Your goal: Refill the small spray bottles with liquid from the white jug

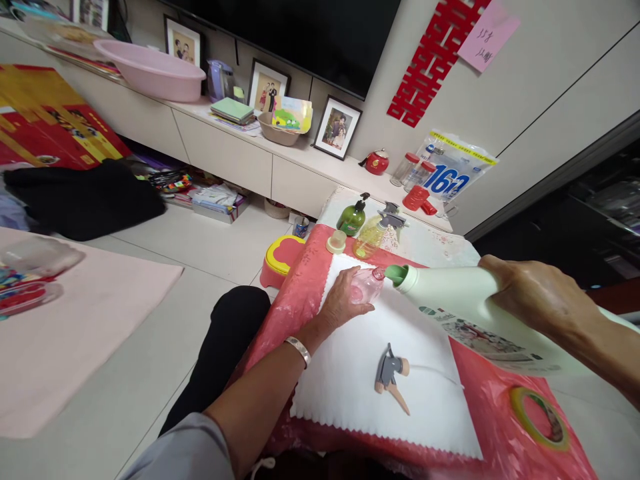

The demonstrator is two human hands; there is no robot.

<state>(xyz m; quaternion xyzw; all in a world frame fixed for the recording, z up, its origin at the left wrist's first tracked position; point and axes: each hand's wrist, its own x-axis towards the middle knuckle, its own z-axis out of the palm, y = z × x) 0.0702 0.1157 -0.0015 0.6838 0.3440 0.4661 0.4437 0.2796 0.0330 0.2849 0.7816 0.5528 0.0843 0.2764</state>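
Note:
My left hand (343, 298) is wrapped round a small clear pink bottle (367, 283) standing on a white cloth (380, 373). My right hand (537, 293) grips a big white detergent bottle (450, 293), tipped sideways with its green spout (395, 273) touching the small bottle's mouth. A grey spray trigger head (390, 373) with its thin tube lies loose on the cloth, nearer to me.
The cloth lies on a red plastic sheet (500, 420) with a tape roll (540, 417) at the right. Behind stand a green pump bottle (353, 217), a yellow spray bottle (373, 235) and a beige cap (336, 241). A yellow-red stool (280, 260) sits on the floor.

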